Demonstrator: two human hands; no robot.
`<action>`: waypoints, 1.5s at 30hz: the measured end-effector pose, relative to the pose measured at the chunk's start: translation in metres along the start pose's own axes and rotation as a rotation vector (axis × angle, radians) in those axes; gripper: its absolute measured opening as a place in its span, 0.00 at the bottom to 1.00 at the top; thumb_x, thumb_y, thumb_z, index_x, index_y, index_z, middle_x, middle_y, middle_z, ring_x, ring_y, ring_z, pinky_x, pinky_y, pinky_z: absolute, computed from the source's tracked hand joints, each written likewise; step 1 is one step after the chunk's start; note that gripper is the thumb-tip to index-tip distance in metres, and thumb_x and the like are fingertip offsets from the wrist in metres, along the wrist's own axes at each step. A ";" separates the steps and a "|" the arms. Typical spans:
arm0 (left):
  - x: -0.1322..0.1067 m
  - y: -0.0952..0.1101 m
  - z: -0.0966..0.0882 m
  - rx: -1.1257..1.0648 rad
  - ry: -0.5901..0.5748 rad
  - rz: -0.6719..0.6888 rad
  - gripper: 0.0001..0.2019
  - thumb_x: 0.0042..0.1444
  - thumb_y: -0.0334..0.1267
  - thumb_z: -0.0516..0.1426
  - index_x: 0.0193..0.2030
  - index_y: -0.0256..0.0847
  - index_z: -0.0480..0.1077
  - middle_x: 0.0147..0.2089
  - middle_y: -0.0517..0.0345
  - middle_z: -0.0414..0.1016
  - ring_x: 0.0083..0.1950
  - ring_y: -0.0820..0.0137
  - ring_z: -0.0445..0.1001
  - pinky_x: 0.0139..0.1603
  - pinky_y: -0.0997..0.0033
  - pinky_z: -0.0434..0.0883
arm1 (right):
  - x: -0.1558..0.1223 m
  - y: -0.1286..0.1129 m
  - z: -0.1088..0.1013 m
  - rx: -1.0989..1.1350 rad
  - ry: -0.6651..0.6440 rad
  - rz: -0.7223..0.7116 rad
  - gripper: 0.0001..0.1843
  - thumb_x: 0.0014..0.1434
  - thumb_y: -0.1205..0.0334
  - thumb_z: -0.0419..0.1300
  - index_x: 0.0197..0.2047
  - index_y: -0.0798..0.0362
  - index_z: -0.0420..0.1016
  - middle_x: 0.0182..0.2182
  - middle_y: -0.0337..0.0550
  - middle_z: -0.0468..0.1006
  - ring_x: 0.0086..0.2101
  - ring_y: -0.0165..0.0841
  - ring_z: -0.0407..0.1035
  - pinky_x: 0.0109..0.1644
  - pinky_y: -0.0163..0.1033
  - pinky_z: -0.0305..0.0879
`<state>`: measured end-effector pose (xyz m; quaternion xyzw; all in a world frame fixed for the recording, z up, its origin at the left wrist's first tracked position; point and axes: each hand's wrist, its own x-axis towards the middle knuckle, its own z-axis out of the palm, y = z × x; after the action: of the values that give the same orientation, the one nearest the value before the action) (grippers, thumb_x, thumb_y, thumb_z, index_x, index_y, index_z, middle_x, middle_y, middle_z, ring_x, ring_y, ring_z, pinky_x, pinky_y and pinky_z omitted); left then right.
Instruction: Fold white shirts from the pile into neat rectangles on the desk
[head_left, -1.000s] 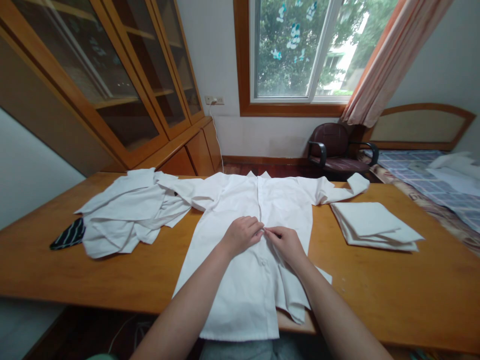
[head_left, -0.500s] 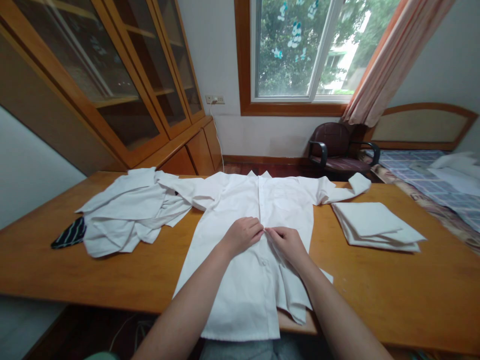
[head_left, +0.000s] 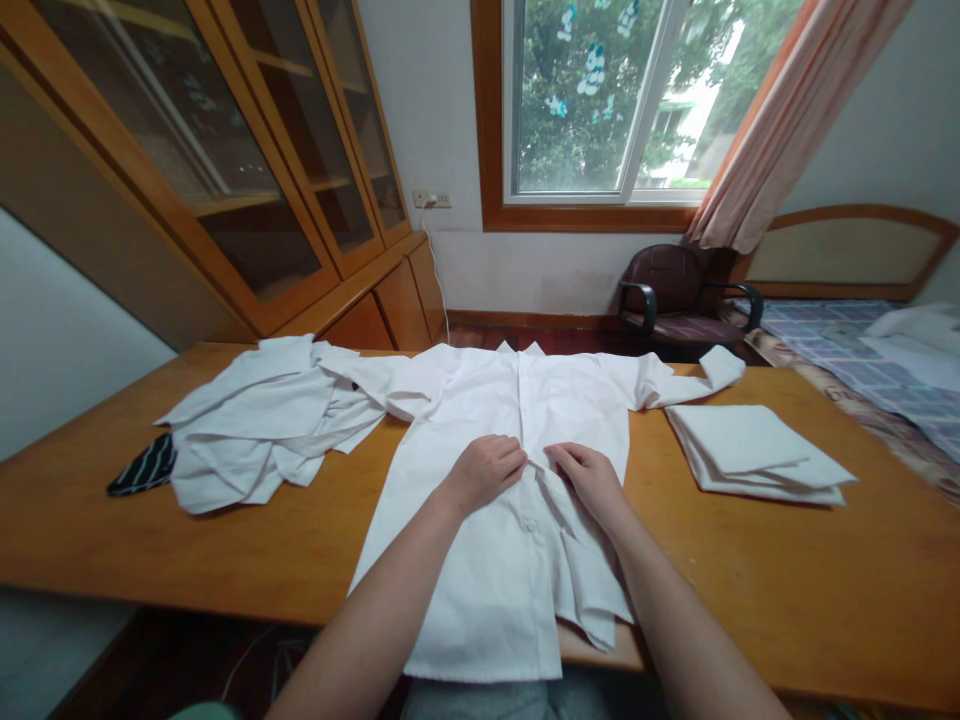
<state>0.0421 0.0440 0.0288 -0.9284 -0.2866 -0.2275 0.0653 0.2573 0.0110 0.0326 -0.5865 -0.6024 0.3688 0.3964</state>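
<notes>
White shirt [head_left: 465, 560] lies front up at the centre of the table [head_left: 750, 590], collar [head_left: 521, 349] at 12 o'clock and hem at 6, where the cloth hangs over the near edge. Laid this way, its button front runs straight up the middle, in easy reach of both hands. The sleeves reach out between 9 and 10 o'clock and between 2 and 3, leaving the body spread nearly flat; only the panel at 5 o'clock is bunched in folds.

The left hand [head_left: 489, 472] rests on the middle of the front, fingers curled in and pinching the front edge, which seems to steady the cloth. Just beside it, towards 3 o'clock, the right hand [head_left: 589, 480] has thumb and forefinger drawn narrow over the loose panel; whether cloth is caught between them I cannot tell, as the fingertips are small here. A button [head_left: 529, 527] shows below the hands.

Crumpled white clothes [head_left: 251, 430] sit at 9 o'clock, touching one sleeve, with a dark striped cloth [head_left: 144, 466] poking out beyond. Folded white cloth [head_left: 757, 452] lies apart at 3 o'clock, out of the hands' way.
</notes>
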 end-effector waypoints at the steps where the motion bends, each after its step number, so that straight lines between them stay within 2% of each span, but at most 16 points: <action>1: 0.000 0.000 0.000 0.002 0.003 -0.001 0.11 0.70 0.36 0.49 0.37 0.41 0.68 0.34 0.57 0.71 0.36 0.68 0.70 0.38 0.67 0.66 | 0.000 0.001 0.000 0.001 0.006 0.000 0.18 0.60 0.50 0.57 0.39 0.52 0.85 0.32 0.42 0.85 0.34 0.39 0.76 0.42 0.40 0.70; 3: -0.001 -0.001 0.001 0.005 0.008 0.000 0.11 0.70 0.36 0.49 0.37 0.41 0.69 0.34 0.57 0.70 0.36 0.68 0.70 0.38 0.67 0.65 | 0.000 0.003 0.002 -0.014 0.011 -0.047 0.15 0.58 0.53 0.60 0.40 0.50 0.84 0.35 0.43 0.85 0.36 0.38 0.77 0.44 0.40 0.70; 5: -0.001 -0.001 0.001 0.009 0.017 0.007 0.11 0.70 0.36 0.49 0.37 0.41 0.69 0.34 0.57 0.70 0.35 0.69 0.69 0.38 0.67 0.65 | -0.002 0.004 0.006 -0.067 0.012 -0.153 0.12 0.59 0.55 0.60 0.39 0.49 0.84 0.36 0.43 0.85 0.36 0.37 0.76 0.45 0.40 0.71; 9: 0.000 0.000 0.000 0.038 0.038 0.023 0.12 0.70 0.36 0.49 0.36 0.40 0.69 0.33 0.57 0.70 0.34 0.69 0.69 0.37 0.67 0.65 | -0.003 0.007 0.011 -0.150 0.023 -0.373 0.12 0.63 0.58 0.59 0.44 0.50 0.84 0.32 0.44 0.81 0.32 0.35 0.74 0.40 0.38 0.70; 12: 0.001 0.001 0.000 0.055 0.049 0.025 0.12 0.70 0.36 0.49 0.35 0.40 0.69 0.33 0.57 0.70 0.34 0.69 0.68 0.36 0.67 0.65 | -0.002 0.008 0.012 -0.157 0.018 -0.447 0.12 0.65 0.59 0.59 0.43 0.49 0.84 0.32 0.44 0.80 0.32 0.34 0.74 0.40 0.37 0.71; 20: 0.001 0.000 0.002 0.035 0.067 0.020 0.12 0.70 0.35 0.49 0.35 0.40 0.69 0.32 0.57 0.70 0.34 0.69 0.69 0.36 0.67 0.65 | -0.001 0.010 0.013 -0.235 0.025 -0.444 0.12 0.66 0.60 0.58 0.44 0.48 0.84 0.34 0.43 0.80 0.34 0.34 0.75 0.41 0.37 0.71; 35: -0.001 0.001 0.005 -0.012 0.065 -0.024 0.13 0.71 0.37 0.48 0.37 0.40 0.70 0.33 0.56 0.71 0.35 0.68 0.70 0.38 0.66 0.67 | 0.000 0.009 0.014 -0.256 0.007 -0.424 0.10 0.67 0.61 0.58 0.37 0.49 0.81 0.32 0.40 0.78 0.34 0.33 0.73 0.39 0.36 0.67; 45: 0.001 0.002 0.003 -0.018 0.061 -0.024 0.12 0.71 0.37 0.48 0.37 0.40 0.70 0.33 0.57 0.71 0.34 0.68 0.70 0.37 0.67 0.67 | 0.001 0.012 0.015 -0.281 -0.042 -0.444 0.10 0.67 0.62 0.56 0.40 0.48 0.80 0.34 0.41 0.78 0.36 0.34 0.74 0.41 0.37 0.68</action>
<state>0.0449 0.0438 0.0266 -0.9180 -0.2934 -0.2592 0.0630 0.2489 0.0128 0.0160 -0.4812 -0.7699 0.1977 0.3697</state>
